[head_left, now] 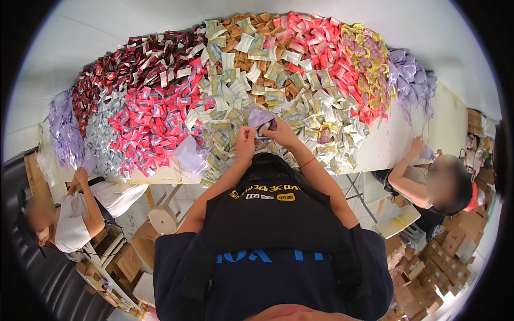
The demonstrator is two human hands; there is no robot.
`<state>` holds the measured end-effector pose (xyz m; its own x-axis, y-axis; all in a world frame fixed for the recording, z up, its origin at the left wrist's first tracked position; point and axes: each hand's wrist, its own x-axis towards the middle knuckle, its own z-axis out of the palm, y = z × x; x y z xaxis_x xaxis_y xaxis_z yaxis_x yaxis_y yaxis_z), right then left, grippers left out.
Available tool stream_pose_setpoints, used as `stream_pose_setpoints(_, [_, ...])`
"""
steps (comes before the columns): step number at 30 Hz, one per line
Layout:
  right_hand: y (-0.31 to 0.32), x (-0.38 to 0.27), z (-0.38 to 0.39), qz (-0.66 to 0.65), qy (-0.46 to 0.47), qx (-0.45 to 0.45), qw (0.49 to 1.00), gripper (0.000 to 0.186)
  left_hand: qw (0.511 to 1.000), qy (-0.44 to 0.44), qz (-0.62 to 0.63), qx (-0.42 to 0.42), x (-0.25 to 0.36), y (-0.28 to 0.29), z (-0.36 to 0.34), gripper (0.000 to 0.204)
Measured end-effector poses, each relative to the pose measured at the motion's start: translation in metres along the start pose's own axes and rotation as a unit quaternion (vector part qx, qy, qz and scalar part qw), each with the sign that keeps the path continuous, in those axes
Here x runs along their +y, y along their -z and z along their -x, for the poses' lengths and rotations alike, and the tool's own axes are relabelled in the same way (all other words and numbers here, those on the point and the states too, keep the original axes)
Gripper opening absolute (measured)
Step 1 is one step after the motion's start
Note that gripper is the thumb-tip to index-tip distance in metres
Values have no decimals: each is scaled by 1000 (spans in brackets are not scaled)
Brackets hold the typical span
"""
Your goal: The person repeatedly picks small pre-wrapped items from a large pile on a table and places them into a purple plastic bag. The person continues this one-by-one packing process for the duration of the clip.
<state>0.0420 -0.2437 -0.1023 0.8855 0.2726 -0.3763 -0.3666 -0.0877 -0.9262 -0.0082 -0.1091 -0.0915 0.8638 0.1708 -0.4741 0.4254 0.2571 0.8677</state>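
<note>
A lilac pouch (261, 115) is held over the middle of the bench's (377, 154) near edge, above a spread of pale green and white packets (230, 96). The right hand (281, 134) has its fingers curled and clamped on the pouch's right side, by an opening with something dark and white inside. The left hand (245, 142), just left of the pouch, has thumb and fingertips drawn together; whether they pinch anything I cannot tell. Another lilac pouch (191, 155) lies at the near edge, beside pink packets (155, 120). More lilac pouches (412, 77) are heaped toward the bench's right end
</note>
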Motion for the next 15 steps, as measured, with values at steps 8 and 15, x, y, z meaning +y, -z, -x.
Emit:
stream_pose_setpoints(8, [-8, 4, -12, 583, -9, 78, 809, 23, 996, 59, -21, -69, -5, -9, -2, 12])
stream_pose_setpoints(15, [24, -37, 37, 172, -2, 198, 965, 24, 996, 76, 30, 35, -3, 14, -16, 10])
